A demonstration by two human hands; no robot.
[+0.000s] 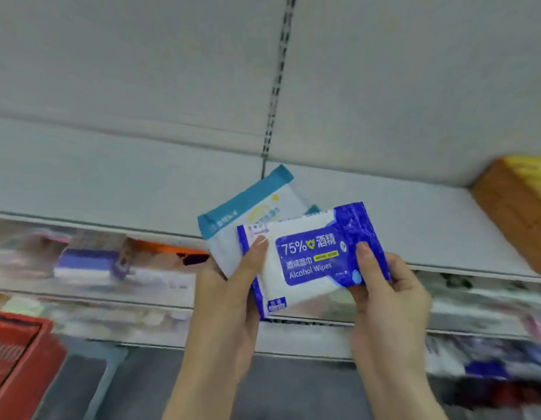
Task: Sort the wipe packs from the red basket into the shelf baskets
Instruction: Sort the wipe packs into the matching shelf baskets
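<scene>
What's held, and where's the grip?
The blue wipe pack: left hand at left end, right hand at right end. The teal pack behind it: left hand.

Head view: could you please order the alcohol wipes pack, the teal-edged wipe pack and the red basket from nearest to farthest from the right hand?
1. Alcohol wipes pack: pinched in the right hand.
2. Teal-edged wipe pack: behind it, up-left, in the left hand.
3. Red basket: far lower left.

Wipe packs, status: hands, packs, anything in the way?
Left hand holds both packs, right hand pinches the blue alcohol pack. Teal pack tucked behind it. Red basket low left; nothing blocking the shelf.
</scene>
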